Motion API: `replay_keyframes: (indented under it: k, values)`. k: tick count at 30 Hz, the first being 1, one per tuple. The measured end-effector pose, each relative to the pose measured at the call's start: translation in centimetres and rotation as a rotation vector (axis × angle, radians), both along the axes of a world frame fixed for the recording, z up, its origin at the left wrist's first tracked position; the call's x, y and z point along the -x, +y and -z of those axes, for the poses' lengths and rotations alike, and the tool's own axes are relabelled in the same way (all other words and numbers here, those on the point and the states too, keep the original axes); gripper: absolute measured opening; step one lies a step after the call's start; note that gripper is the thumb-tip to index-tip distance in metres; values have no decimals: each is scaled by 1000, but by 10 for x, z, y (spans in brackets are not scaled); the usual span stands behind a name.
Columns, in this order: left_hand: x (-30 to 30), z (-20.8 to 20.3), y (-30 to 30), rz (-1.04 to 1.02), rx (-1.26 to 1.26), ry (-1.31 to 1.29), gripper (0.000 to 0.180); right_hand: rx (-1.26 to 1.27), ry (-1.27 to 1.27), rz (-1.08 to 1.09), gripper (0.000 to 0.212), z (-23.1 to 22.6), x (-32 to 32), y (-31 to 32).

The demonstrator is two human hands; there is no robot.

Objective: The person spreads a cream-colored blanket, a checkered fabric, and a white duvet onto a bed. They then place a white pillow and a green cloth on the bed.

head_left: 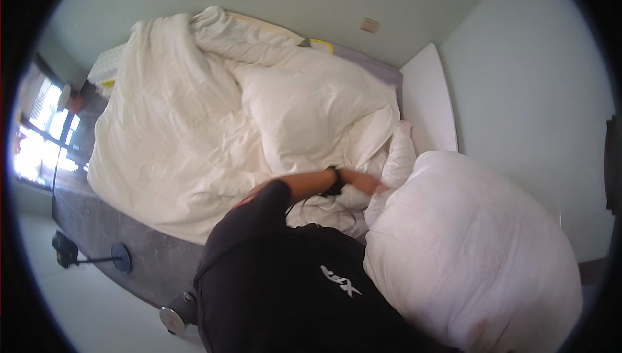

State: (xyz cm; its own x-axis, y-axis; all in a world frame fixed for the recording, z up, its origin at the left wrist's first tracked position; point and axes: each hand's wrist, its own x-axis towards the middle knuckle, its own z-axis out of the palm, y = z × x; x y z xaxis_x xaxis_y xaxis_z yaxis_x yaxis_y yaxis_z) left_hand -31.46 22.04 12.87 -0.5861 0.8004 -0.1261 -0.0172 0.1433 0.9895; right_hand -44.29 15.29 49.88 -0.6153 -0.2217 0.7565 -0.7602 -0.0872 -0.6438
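White bundle is set at near right, probably braced by the hidden right hand; its left edge is reached by the left hand — perhaps for steadying; neither grip can be told; cream quilt is spread far left.

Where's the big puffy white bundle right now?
In the head view, the big puffy white bundle is at the lower right, just right of the person's dark shirt, with the left hand by its upper left edge.

Daylight glare whites out the window; soft shadows indoors; edges dark, strongly curved.
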Motion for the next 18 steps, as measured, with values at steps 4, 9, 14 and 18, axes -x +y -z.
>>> replay_keyframes:
  k: [4,9,14,18]
  values:
    - [-148,39,-58,-382,-21,-270,70,60,73,-172,38,-44,-57,-59]
    - [-231,-15,-121,-881,-22,-54,46,119,229,-510,38,-90,-169,-110]
    - [-280,45,-130,-1484,228,308,17,-111,309,-1134,38,-13,-289,-141]
    - [-381,145,-98,-2022,306,-395,24,-950,545,-1679,32,172,-337,-121]
